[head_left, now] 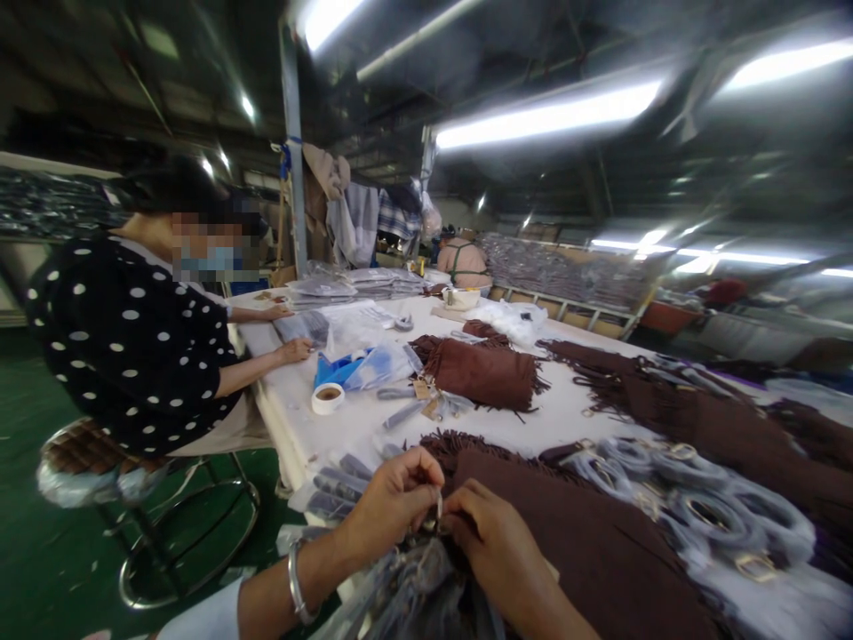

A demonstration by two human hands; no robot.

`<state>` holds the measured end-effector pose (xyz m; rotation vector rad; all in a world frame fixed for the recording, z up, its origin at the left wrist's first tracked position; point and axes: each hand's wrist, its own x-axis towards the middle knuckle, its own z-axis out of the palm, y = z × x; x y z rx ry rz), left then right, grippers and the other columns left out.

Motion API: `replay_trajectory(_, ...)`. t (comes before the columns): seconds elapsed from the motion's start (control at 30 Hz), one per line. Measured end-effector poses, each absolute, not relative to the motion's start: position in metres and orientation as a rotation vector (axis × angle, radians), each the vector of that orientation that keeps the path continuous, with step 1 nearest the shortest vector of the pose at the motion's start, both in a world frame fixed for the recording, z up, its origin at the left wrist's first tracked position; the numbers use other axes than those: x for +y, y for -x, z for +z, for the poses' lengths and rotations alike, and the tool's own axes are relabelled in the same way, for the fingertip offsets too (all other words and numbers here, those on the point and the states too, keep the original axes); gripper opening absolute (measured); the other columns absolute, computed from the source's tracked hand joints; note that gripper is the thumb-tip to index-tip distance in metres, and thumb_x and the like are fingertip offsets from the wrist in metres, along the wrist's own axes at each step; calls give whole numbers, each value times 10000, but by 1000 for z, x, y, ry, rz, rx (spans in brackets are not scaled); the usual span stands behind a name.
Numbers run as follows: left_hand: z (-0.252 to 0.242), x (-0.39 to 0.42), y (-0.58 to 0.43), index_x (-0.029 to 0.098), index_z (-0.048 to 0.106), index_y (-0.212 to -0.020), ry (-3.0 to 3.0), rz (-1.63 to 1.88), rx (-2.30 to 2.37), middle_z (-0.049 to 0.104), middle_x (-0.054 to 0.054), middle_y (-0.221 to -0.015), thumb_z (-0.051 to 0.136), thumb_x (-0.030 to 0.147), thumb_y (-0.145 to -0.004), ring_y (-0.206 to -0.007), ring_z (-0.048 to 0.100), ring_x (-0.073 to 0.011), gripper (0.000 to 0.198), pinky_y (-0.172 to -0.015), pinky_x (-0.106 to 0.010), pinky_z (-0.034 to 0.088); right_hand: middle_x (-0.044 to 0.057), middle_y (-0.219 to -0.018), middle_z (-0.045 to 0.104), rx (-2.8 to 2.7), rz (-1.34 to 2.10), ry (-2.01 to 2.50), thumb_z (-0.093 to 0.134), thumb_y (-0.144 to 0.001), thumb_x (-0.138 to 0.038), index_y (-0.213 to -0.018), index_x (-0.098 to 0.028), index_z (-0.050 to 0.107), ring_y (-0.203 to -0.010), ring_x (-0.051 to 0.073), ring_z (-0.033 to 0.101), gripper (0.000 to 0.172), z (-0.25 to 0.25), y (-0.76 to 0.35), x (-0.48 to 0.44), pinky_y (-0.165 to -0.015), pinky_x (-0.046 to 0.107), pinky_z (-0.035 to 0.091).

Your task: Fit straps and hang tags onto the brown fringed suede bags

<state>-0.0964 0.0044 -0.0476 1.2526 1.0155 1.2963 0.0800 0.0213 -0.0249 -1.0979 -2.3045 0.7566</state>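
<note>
My left hand (390,498), with a silver bangle at the wrist, pinches a small pale piece (439,503), too small to name, between thumb and forefinger. Right beside it, my right hand (497,542) has its fingers closed at the lower end of the same piece, and they partly hide it. Below both hands hangs a bunch of grey plastic-wrapped straps (419,587) with metal fittings near the top. Under and beyond my right hand spreads dark brown fringed cloth (593,533).
Plastic-wrapped coiled straps with gold buckles (706,516) lie at right. Folded brown fringed cloth (476,369), a roll of tape (328,398) and a blue-white bag (373,366) rest on the white table (297,427). A co-worker in polka dots (133,338) sits on a stool at left.
</note>
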Motion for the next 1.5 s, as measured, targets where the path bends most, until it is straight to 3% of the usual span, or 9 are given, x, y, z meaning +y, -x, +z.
replay_trajectory(0.13,-57,0,99,177,526,-939,-1038,1511,1239,527,68,-568,603,361,-793,-426,448,-77,247,-463,-196,336,-21,-783,634,-2193,879,1084,520,-844,-115,-749,-202,634,-746,138,603,173,-23,-85,23,-697,232,408)
replay_trajectory(0.23,-66,-13,98,176,552,-939,-1098,1406,1327,496,74,-484,608,405,-810,-429,456,-99,269,-462,-202,341,-23,-757,649,-2133,967,1082,547,-829,-153,-733,-198,642,-739,146,605,143,-22,-87,24,-687,232,413)
replay_trajectory(0.37,-73,-20,91,154,623,-863,-1221,1158,1252,536,51,-521,653,320,-753,-434,457,-96,201,-444,-202,334,-23,-708,647,-2107,1023,1126,585,-802,-202,-710,-191,659,-713,158,598,119,-20,-86,26,-654,237,407)
replay_trajectory(0.53,-76,-11,83,148,607,-698,-1185,1182,1253,495,55,-506,626,268,-690,-407,408,-82,122,-420,-202,295,-15,-726,660,-2069,1067,1121,583,-794,-205,-712,-185,671,-727,161,601,122,-19,-85,24,-676,239,416)
replay_trajectory(0.93,-86,-15,89,130,643,-719,-1069,1232,1154,460,58,-418,689,343,-719,-382,348,-69,218,-429,-206,234,-8,-770,681,-2125,1051,1086,561,-826,-179,-737,-189,682,-765,162,623,151,-20,-85,22,-696,239,421)
replay_trajectory(1.3,-73,-18,89,145,605,-789,-1048,1233,832,521,42,-538,629,256,-781,-410,363,-50,114,-420,-187,206,3,-823,601,-2335,569,1194,467,-852,-94,-785,-210,601,-765,151,586,189,-30,-78,22,-702,244,385)
replay_trajectory(1.4,-70,-14,92,139,616,-787,-1012,1145,767,612,-2,-681,639,241,-754,-406,399,-40,110,-399,-187,202,-3,-844,596,-2384,506,1234,445,-886,-108,-801,-225,613,-757,145,593,221,-28,-78,17,-676,245,380)
replay_trajectory(1.5,-69,-10,97,121,659,-809,-974,1031,763,585,5,-636,651,221,-721,-402,407,-42,134,-395,-180,221,1,-896,612,-2416,464,1247,436,-905,-114,-863,-237,632,-797,153,605,236,-27,-86,10,-686,254,399)
